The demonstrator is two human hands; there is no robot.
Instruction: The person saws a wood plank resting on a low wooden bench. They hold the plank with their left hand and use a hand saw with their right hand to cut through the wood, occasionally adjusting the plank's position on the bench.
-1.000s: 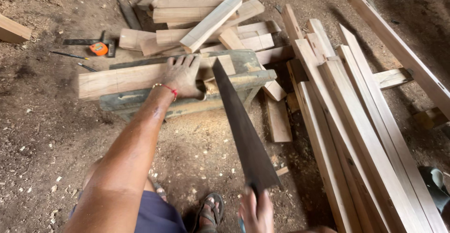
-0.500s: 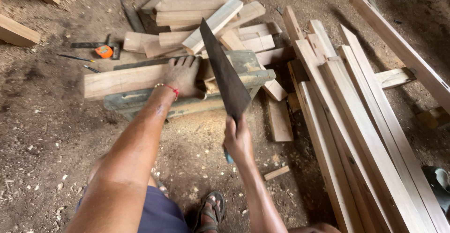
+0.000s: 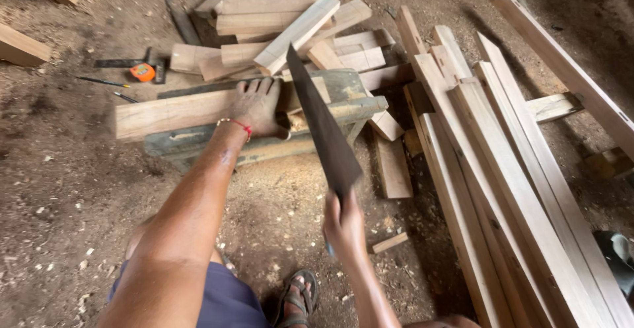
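Note:
My left hand point(image 3: 259, 105) presses flat on a pale wooden plank point(image 3: 172, 113) that lies across a low green-grey sawhorse point(image 3: 264, 144). A red band circles that wrist. My right hand point(image 3: 342, 221) grips the handle of a dark hand saw point(image 3: 322, 127). The saw blade runs up and away from me, its edge on the plank just right of my left fingers. My sandalled foot point(image 3: 296, 299) stands on the sawdust-covered dirt below.
Short offcut boards point(image 3: 290, 21) are heaped behind the sawhorse. Long planks point(image 3: 502, 183) lie stacked on the right. An orange tape measure point(image 3: 142, 72), a dark square and pencils lie at the left on the dirt floor.
My right hand has pushed the saw forward and up from near my body, so the blade reaches far across the plank. The left hand has stayed on the plank.

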